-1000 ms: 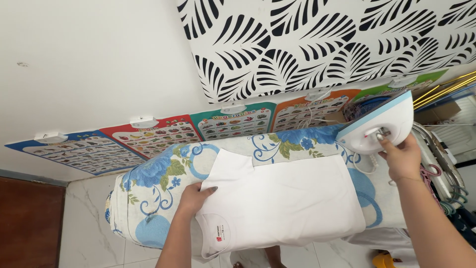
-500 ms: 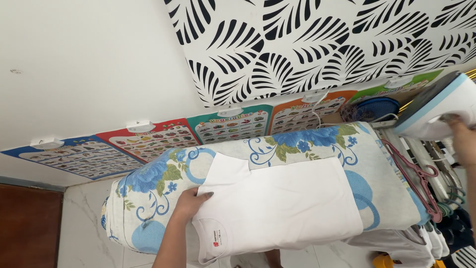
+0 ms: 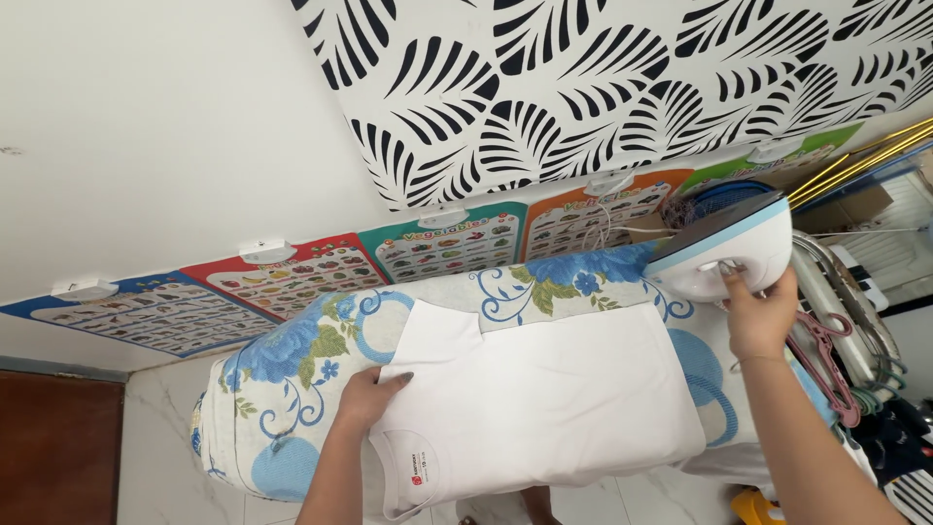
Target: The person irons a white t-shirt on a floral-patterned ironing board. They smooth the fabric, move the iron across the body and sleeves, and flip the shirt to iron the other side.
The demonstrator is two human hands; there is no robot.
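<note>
A plain white cotton T-shirt lay flat on a blue-floral padded ironing board, left hand pressed open near its collar. Right hand gripped a white-and-blue electric iron at the board's far end, off the shirt; pressing apparently not yet begun.

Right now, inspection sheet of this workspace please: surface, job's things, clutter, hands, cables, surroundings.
Surface: floral padded board, blue and white cover.
Job's things: white t-shirt lying flat; white and blue iron at the board's far end.
Clutter: pink hangers beside the board.
Hands: left hand pressing the t-shirt near its collar; right hand gripping the iron.
Cables: white cord against the wall.
Surroundings: picture charts, leaf-pattern wall, marble floor.
</note>
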